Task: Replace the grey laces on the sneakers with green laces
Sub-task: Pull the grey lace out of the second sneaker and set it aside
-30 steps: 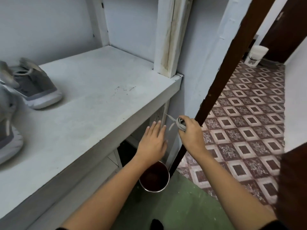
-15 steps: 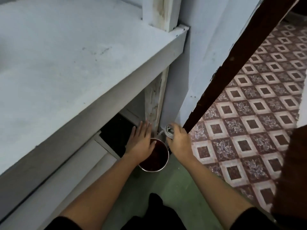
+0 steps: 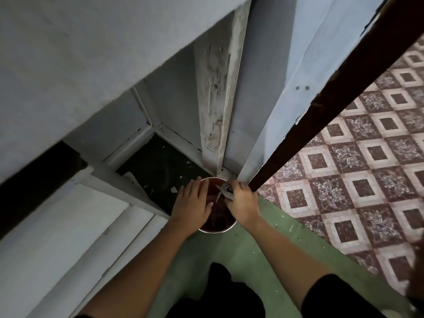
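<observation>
Grey lace [image 3: 226,191] off — right hand [image 3: 243,204] clenched round the bundle over the tin [image 3: 220,230]; left hand [image 3: 191,203] flat, released, at its 9 o'clock. Green lacing likely all left.

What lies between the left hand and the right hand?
Head view: the open mouth of the metal can, dark red inside, with a loose end of the grey laces gripped by the right hand hanging over it.

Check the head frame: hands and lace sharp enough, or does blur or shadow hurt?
Head view: dim, no glare; left hand, right hand and the grey lace bundle it grips are fairly sharp; shelf at upper left is soft; the metal container too dark inside to read; edges stretched by the wide angle.
</observation>
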Available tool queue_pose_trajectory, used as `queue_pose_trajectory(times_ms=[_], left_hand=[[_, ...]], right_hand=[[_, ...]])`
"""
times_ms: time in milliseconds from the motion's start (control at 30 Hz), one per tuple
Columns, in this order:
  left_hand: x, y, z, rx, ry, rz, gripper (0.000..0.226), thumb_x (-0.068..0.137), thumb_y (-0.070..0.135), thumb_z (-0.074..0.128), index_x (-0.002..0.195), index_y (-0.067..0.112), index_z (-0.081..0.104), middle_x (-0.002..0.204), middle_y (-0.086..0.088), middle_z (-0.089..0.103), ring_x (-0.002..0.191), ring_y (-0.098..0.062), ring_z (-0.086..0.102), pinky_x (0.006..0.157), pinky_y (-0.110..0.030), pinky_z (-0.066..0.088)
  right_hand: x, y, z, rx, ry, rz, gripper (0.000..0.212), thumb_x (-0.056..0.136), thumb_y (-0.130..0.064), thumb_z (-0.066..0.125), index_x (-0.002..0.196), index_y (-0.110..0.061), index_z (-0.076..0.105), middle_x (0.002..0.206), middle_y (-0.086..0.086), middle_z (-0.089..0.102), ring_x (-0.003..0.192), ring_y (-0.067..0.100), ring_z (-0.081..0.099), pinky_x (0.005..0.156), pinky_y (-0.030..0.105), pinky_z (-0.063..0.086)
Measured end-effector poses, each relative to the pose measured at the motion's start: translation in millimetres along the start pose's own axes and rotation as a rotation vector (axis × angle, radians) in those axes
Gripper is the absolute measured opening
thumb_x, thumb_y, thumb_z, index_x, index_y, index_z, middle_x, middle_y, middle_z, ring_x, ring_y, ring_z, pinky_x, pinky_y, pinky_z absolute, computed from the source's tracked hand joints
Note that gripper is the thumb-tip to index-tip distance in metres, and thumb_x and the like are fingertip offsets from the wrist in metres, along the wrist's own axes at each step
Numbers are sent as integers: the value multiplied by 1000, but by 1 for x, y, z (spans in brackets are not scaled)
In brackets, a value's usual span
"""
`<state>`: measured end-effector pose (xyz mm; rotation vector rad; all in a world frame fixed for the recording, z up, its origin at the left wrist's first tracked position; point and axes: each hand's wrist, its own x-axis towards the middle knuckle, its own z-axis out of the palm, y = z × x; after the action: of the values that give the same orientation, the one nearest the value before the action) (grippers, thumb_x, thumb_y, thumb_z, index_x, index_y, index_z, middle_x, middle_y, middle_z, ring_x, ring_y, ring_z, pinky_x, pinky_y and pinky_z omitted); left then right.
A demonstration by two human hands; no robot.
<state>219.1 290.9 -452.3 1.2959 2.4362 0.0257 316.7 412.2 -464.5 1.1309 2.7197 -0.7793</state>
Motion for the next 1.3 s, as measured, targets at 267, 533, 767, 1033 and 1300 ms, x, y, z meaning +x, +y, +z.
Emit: queue_pose_trajectory(times_ms=[267,533,767,1033,1300], left_hand=[[25,-15,44,32,-53,-23,64,98,43,34,150,15,10,157,-10,15,145,-27,12,119,-43,12],[17,-14,47,7,-51,-48,63,98,43,33,150,16,10,157,-11,14,145,-27,11,117,-42,9],[5,11,-9,-32,68,-13,62,99,44,30,150,16,10,158,-10,8,146,-26,5,118,-40,6],[-24,51,-112,-39,196,65,65,98,45,31,151,16,5,158,-11,8,146,-25,5,119,-40,6],[-67,82,-197,5,375,132,66,98,42,34,151,12,8,158,-14,7,147,-28,5,118,-41,7]], right_hand=[[23,22,41,182,-70,-88,61,87,-33,61,141,-19,40,135,8,50,121,27,51,96,38,46],[13,29,31,224,-16,-9,51,96,-33,48,143,-17,36,144,4,42,130,24,43,107,34,37],[-10,9,-15,127,26,-102,55,97,-33,46,145,-11,32,151,6,34,143,21,24,117,33,22],[-44,-26,-130,84,207,-169,61,92,-39,39,143,-6,37,148,11,39,141,25,30,116,38,25],[-86,-68,-229,80,343,-239,54,99,-33,43,145,-10,32,151,5,34,141,18,28,113,23,19]])
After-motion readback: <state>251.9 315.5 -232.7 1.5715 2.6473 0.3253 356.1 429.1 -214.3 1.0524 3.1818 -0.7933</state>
